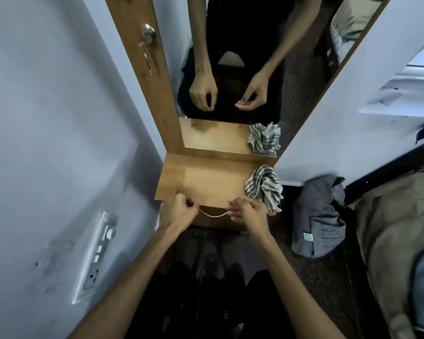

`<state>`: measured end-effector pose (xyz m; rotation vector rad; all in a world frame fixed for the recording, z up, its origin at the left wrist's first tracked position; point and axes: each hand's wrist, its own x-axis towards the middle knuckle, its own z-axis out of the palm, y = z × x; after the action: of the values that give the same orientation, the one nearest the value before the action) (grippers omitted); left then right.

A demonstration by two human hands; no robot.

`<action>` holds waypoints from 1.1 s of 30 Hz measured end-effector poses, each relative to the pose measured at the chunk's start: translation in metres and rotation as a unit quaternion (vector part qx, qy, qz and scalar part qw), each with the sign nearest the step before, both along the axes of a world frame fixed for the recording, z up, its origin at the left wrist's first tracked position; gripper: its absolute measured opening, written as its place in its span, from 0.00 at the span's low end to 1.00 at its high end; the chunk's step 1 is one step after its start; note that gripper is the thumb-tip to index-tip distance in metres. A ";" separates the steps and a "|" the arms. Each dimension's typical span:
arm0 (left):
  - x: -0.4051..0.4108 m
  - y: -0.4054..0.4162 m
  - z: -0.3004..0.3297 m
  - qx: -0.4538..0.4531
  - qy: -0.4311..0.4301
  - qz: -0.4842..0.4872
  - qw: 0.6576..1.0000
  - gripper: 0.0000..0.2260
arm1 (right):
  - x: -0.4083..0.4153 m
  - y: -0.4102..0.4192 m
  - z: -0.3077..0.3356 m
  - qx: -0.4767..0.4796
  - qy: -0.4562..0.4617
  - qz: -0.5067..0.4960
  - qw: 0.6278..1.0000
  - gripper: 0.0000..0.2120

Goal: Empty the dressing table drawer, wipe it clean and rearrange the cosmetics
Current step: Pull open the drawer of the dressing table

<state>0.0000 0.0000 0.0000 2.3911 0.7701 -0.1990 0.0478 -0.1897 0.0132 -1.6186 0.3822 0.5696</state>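
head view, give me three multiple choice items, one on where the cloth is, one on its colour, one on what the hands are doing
1. Where does the cloth lie on the wooden top?
A. right end
B. left end
C. on the floor

2. What pattern does the cloth have?
A. plain red
B. grey and white stripes
C. black dots

3. What do the left hand and right hand do?
A. rest flat
B. wring the cloth
C. hold a thin chain between them

Key: 1 A, it is bunched by the right wall; 2 B, stripes show; 3 C, the chain sags from hand to hand.
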 end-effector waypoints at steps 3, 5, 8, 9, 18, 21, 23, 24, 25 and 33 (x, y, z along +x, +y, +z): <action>-0.005 -0.003 -0.042 -0.070 0.045 0.045 0.996 0.10 | -0.013 0.000 -0.037 -0.040 0.032 0.042 0.998 0.11; -0.010 -0.010 -0.071 -0.039 0.040 0.031 0.998 0.10 | -0.025 0.001 -0.067 -0.123 -0.014 0.119 0.985 0.07; -0.015 -0.022 -0.101 0.038 0.002 -0.075 0.996 0.17 | -0.033 0.003 -0.093 -0.317 -0.109 0.271 0.902 0.20; -0.016 -0.025 -0.114 0.057 0.001 -0.115 0.992 0.20 | -0.035 0.004 -0.101 -0.343 -0.127 0.302 0.880 0.24; -0.032 -0.045 -0.145 0.151 0.064 -0.225 0.960 0.32 | -0.046 0.020 -0.136 -0.419 -0.163 0.379 0.809 0.34; -0.046 -0.048 -0.145 0.162 0.078 -0.232 0.956 0.33 | -0.059 0.017 -0.135 -0.425 -0.164 0.375 0.808 0.32; -0.060 -0.049 -0.146 0.147 0.086 -0.235 0.957 0.33 | -0.070 0.016 -0.134 -0.422 -0.167 0.382 0.805 0.28; -0.068 -0.049 -0.145 0.144 0.091 -0.239 0.956 0.32 | -0.077 0.015 -0.131 -0.419 -0.164 0.386 0.805 0.26; -0.075 -0.047 -0.144 0.146 0.091 -0.244 0.954 0.32 | -0.083 0.015 -0.129 -0.417 -0.167 0.387 0.806 0.23; -0.123 -0.049 -0.120 0.143 0.075 -0.278 0.947 0.18 | -0.123 0.008 -0.104 -0.426 -0.182 0.387 0.797 0.16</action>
<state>-0.1231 -0.0493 -0.1202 2.8510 0.1688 -0.5325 -0.0747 -0.1819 -0.0911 -2.7356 -0.4349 0.7076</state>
